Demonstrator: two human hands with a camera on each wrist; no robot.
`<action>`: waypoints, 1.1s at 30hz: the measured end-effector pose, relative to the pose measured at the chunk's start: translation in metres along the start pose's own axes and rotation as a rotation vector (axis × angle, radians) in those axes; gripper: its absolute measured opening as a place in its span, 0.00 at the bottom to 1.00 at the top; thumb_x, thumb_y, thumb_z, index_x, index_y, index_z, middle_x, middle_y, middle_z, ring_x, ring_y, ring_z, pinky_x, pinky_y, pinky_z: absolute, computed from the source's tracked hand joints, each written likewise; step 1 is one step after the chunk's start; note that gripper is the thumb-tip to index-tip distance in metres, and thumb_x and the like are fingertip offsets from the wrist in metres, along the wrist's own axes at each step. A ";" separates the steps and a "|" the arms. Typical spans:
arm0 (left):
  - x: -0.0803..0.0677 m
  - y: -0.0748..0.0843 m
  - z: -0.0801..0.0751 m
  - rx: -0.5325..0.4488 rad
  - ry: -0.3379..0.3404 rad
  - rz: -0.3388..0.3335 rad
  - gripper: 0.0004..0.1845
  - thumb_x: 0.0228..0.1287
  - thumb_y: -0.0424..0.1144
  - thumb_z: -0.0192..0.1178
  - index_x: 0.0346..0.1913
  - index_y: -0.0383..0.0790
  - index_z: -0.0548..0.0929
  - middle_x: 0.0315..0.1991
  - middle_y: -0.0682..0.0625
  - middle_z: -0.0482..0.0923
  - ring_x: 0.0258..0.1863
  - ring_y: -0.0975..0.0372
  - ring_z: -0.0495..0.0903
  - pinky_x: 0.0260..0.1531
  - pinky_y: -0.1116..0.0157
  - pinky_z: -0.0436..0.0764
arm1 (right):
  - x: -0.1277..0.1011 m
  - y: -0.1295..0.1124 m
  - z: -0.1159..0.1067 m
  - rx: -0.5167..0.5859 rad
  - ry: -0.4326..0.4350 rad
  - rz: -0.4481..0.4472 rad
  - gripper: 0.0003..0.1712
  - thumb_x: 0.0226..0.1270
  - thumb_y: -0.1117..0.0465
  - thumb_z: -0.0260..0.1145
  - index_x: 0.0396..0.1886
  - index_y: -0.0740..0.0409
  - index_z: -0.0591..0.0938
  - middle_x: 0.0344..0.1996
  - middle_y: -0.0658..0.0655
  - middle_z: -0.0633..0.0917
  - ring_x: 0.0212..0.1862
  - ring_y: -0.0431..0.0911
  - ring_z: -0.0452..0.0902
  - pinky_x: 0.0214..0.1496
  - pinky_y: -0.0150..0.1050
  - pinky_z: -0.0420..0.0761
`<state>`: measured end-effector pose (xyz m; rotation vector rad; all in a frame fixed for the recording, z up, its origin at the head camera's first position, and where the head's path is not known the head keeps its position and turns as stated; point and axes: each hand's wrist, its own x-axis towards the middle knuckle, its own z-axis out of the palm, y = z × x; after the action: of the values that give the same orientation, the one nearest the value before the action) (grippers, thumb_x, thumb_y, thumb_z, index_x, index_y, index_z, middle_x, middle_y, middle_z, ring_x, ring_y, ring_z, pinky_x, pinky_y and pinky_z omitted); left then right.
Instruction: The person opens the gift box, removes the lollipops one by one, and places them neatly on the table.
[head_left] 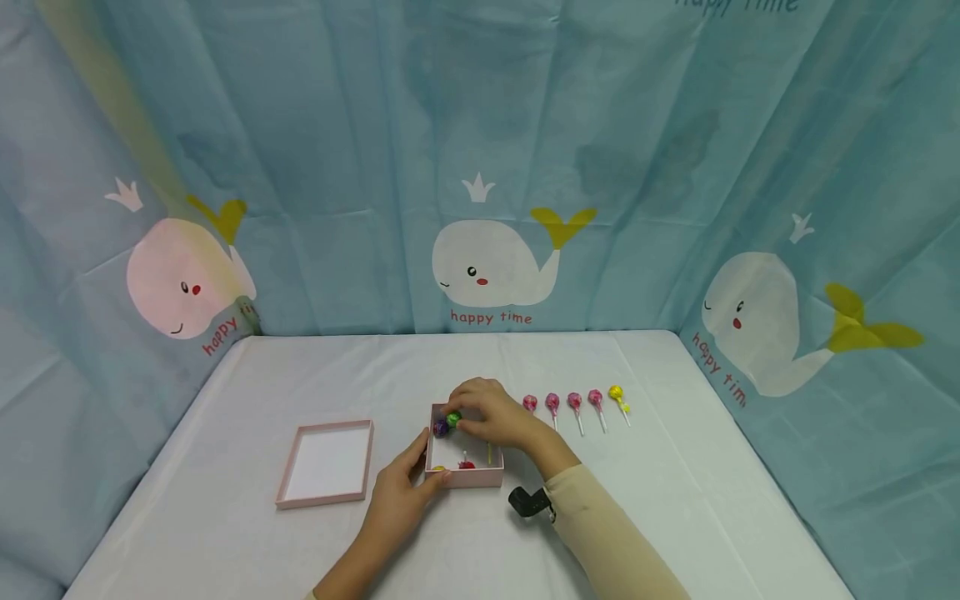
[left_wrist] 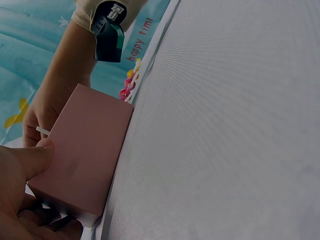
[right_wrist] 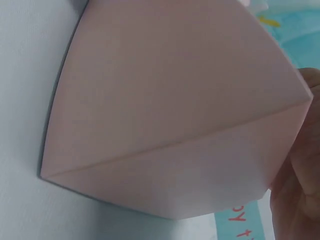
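A pink open-topped box (head_left: 465, 478) sits on the white table in the head view. My left hand (head_left: 395, 502) grips its near left corner, thumb on the front wall and fingers along the side. Over the box's far part, my right hand (head_left: 495, 414) pinches a green lollipop (head_left: 453, 419); its white stick (left_wrist: 43, 130) pokes out beside the fingers in the left wrist view. Inside the box, a purple lollipop (head_left: 440, 428) lies by the left wall, and a red lollipop (head_left: 467, 465) shows near the front. The box wall (right_wrist: 150, 100) fills most of the right wrist view.
Left of the box lies a shallow pink lid (head_left: 369, 458) with a white inside. Several pink lollipops (head_left: 574, 400) and a yellow lollipop (head_left: 617, 392) stand in a row at the right. Blue whale-print curtain (head_left: 360, 250) surrounds the back and sides of the table.
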<state>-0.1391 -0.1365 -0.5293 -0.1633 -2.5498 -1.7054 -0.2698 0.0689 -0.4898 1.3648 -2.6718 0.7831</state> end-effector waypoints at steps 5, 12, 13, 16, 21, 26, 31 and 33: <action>0.001 0.001 0.000 0.010 0.013 0.008 0.46 0.59 0.45 0.75 0.78 0.39 0.65 0.76 0.47 0.65 0.75 0.55 0.65 0.72 0.60 0.69 | 0.000 -0.005 -0.005 0.051 0.087 0.006 0.17 0.69 0.62 0.71 0.56 0.44 0.87 0.52 0.42 0.84 0.62 0.40 0.75 0.71 0.48 0.72; 0.001 0.001 -0.002 0.032 0.027 0.018 0.45 0.60 0.44 0.75 0.77 0.39 0.66 0.76 0.46 0.65 0.76 0.54 0.64 0.72 0.60 0.69 | -0.006 -0.015 -0.023 0.102 0.189 0.049 0.14 0.68 0.61 0.72 0.51 0.46 0.88 0.51 0.45 0.84 0.62 0.42 0.74 0.72 0.53 0.69; 0.001 0.001 -0.002 0.034 0.029 0.020 0.45 0.60 0.44 0.75 0.78 0.39 0.66 0.76 0.45 0.64 0.76 0.53 0.64 0.72 0.59 0.69 | -0.006 -0.016 -0.026 0.104 0.201 0.057 0.13 0.67 0.61 0.72 0.51 0.46 0.88 0.51 0.44 0.84 0.62 0.42 0.74 0.72 0.54 0.68; 0.001 0.002 -0.003 0.021 0.029 0.015 0.45 0.60 0.44 0.75 0.78 0.38 0.65 0.77 0.44 0.64 0.76 0.53 0.63 0.72 0.59 0.69 | -0.009 -0.018 -0.032 0.104 0.236 0.084 0.13 0.67 0.61 0.72 0.49 0.44 0.87 0.51 0.43 0.84 0.61 0.42 0.74 0.73 0.54 0.67; 0.000 0.003 -0.001 0.004 0.023 -0.006 0.45 0.60 0.41 0.75 0.78 0.39 0.65 0.77 0.44 0.63 0.76 0.53 0.62 0.71 0.60 0.69 | -0.019 -0.018 -0.039 0.122 0.299 0.150 0.13 0.64 0.60 0.75 0.46 0.41 0.87 0.49 0.41 0.85 0.60 0.42 0.75 0.73 0.58 0.67; -0.001 0.003 0.000 0.010 0.022 -0.029 0.46 0.59 0.43 0.75 0.78 0.41 0.65 0.78 0.46 0.63 0.76 0.52 0.63 0.72 0.60 0.68 | -0.033 -0.016 -0.048 0.165 0.354 0.181 0.13 0.60 0.61 0.78 0.44 0.44 0.88 0.47 0.40 0.85 0.59 0.42 0.76 0.71 0.58 0.71; -0.001 0.003 0.000 0.030 0.028 -0.030 0.46 0.59 0.44 0.76 0.78 0.42 0.66 0.77 0.46 0.63 0.76 0.52 0.63 0.73 0.58 0.67 | -0.049 -0.015 -0.058 0.211 0.395 0.221 0.14 0.59 0.63 0.79 0.44 0.45 0.89 0.47 0.40 0.85 0.58 0.42 0.75 0.66 0.55 0.78; -0.002 0.002 0.000 0.039 0.026 -0.027 0.46 0.59 0.45 0.76 0.78 0.43 0.65 0.77 0.47 0.63 0.76 0.52 0.63 0.73 0.58 0.67 | -0.057 -0.016 -0.061 0.225 0.410 0.242 0.14 0.59 0.63 0.79 0.44 0.45 0.89 0.47 0.40 0.84 0.59 0.42 0.75 0.65 0.55 0.79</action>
<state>-0.1372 -0.1356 -0.5273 -0.1048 -2.5766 -1.6538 -0.2338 0.1315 -0.4448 0.8007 -2.4974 1.2631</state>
